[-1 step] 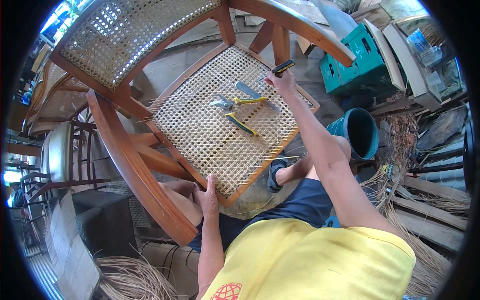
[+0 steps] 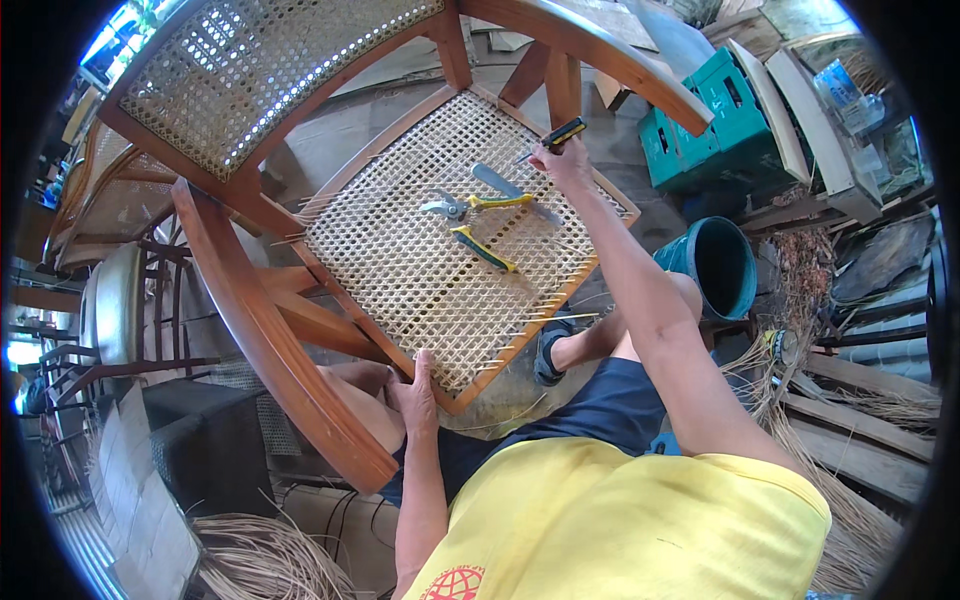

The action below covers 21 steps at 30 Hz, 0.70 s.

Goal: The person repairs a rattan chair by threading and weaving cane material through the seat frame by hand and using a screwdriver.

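Head view: the right hand [image 2: 568, 165] grips a black-and-yellow-handled tool [image 2: 567, 133] at the right edge of the brown-framed, tan woven-cane seat [image 2: 385, 215], mid-view; the left hand [image 2: 413, 392] touches its near corner, grip unclear. Edge weaving seems in hand; the next move likely calls for careful aim.

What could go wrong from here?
Possible risks:
1. The right hand grips a slim tool with a black-and-yellow handle at the seat's edge; a slip could nick the cane weave or the fingers.
2. The pliers lie open and unheld on the weave; a tilt might slide them off.
3. Cane ends sticking out near the right forearm could snag or scratch.
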Each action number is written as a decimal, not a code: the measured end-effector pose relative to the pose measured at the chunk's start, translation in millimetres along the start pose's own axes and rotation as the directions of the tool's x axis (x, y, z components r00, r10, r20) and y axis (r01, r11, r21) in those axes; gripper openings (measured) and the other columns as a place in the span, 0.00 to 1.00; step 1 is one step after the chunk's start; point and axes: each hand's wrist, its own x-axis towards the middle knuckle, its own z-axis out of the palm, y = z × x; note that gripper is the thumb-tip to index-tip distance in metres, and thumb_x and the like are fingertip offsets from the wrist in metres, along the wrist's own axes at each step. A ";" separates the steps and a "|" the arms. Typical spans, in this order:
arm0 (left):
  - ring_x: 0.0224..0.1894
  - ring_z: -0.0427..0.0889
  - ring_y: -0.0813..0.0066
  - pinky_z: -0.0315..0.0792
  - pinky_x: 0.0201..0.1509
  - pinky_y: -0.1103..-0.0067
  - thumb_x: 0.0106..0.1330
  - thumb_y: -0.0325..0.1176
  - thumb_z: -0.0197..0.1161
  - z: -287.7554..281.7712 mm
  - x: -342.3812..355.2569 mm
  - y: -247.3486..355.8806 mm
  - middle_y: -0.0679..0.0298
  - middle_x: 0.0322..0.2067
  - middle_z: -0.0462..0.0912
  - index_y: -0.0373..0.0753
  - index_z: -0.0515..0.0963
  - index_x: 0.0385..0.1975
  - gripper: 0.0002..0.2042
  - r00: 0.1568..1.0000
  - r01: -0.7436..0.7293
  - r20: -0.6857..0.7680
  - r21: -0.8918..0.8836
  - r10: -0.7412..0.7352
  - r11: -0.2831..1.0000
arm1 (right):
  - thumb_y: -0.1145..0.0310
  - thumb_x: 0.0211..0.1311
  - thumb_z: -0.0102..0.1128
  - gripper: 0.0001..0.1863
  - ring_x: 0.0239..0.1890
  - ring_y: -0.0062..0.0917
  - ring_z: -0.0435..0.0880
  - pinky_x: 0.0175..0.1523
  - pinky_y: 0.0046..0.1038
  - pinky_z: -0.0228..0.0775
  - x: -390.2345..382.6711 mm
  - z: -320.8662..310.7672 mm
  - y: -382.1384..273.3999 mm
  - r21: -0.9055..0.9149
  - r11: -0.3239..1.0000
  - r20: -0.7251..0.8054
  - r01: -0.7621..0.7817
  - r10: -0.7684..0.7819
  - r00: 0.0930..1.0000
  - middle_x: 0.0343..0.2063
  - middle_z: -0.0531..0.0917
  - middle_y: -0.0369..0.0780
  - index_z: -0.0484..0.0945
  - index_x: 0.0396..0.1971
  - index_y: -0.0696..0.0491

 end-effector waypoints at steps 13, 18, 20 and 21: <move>0.53 0.76 0.70 0.69 0.62 0.75 0.66 0.44 0.72 2.1 -5.2 19.5 0.56 0.53 0.78 0.28 0.70 0.58 0.30 1.000 0.024 0.006 -0.055 -0.023 0.998 | 0.35 0.55 0.67 0.49 0.60 0.47 0.77 0.70 0.53 0.56 -116.9 48.7 -3.6 -0.802 0.423 0.298 0.422 -0.329 0.896 0.56 0.76 0.55 0.65 0.65 0.58; 0.58 0.75 0.63 0.67 0.65 0.71 0.62 0.45 0.76 -3.8 -5.1 23.7 0.50 0.59 0.73 0.23 0.66 0.62 0.38 0.998 -0.036 -0.056 -0.001 0.036 0.999 | 0.27 0.56 0.57 0.51 0.58 0.42 0.78 0.68 0.71 0.43 -116.7 64.3 -37.5 -0.760 -0.015 0.650 0.650 -0.063 0.757 0.55 0.77 0.50 0.66 0.68 0.53; 0.58 0.75 0.61 0.66 0.66 0.71 0.61 0.44 0.76 -0.3 -3.3 17.4 0.49 0.59 0.72 0.23 0.64 0.62 0.39 0.993 -0.051 -0.106 0.085 0.060 0.995 | 0.28 0.58 0.58 0.50 0.57 0.41 0.78 0.67 0.71 0.45 -113.5 69.1 -52.5 -0.723 -0.097 0.686 0.684 0.026 0.727 0.55 0.77 0.50 0.66 0.68 0.53; 0.58 0.75 0.59 0.66 0.66 0.71 0.61 0.43 0.77 1.1 -3.2 14.8 0.48 0.60 0.72 0.22 0.63 0.63 0.40 0.984 -0.057 -0.157 0.167 0.084 0.984 | 0.30 0.59 0.58 0.49 0.57 0.41 0.79 0.66 0.72 0.47 -112.9 67.9 -60.7 -0.671 -0.175 0.711 0.721 0.124 0.692 0.54 0.77 0.50 0.65 0.69 0.53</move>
